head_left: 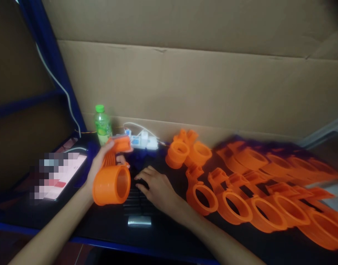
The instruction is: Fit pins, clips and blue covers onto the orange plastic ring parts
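Observation:
My left hand (98,165) is closed around an orange plastic part (107,186), lifted above the dark table. This part has a wide ring at its lower end and a ribbed neck leading up to a block-shaped top. My right hand (155,186) reaches low over a row of thin black strips (133,206) in the middle of the table. Its thumb and fingers are curled toward each other; a dark patch shows between them, but I cannot make out what it is. A small silvery piece (139,221) lies just in front of the strips.
Several more orange ringed parts (236,208) spread over the table's right side, with two (178,154) further back. A green-capped bottle (102,125) and a white power strip (147,141) stand at the back. A lit phone (72,173) lies left. Cardboard (185,84) walls the rear.

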Action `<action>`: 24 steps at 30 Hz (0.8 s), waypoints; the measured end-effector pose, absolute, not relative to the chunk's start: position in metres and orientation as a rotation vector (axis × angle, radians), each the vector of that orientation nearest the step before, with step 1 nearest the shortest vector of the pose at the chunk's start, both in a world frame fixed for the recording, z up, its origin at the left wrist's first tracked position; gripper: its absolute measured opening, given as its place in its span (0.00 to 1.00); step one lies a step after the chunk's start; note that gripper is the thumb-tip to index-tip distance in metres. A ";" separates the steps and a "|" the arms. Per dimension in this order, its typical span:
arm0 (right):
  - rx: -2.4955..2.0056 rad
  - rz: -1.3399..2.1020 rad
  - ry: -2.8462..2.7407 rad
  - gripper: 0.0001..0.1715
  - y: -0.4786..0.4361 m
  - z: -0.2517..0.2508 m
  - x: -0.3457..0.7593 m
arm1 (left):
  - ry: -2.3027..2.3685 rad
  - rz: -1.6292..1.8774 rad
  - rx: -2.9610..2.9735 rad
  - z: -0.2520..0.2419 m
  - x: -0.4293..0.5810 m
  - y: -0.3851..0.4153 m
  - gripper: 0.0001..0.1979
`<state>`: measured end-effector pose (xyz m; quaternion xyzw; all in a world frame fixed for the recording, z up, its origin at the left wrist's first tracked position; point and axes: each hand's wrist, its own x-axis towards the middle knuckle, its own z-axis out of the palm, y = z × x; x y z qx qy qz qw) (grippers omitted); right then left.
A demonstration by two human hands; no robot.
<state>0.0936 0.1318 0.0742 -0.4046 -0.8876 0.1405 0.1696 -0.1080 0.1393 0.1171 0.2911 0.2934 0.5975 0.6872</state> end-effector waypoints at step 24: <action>-0.878 0.080 -2.132 0.07 0.138 0.131 0.122 | 0.864 1.044 1.313 0.092 -0.084 0.137 0.19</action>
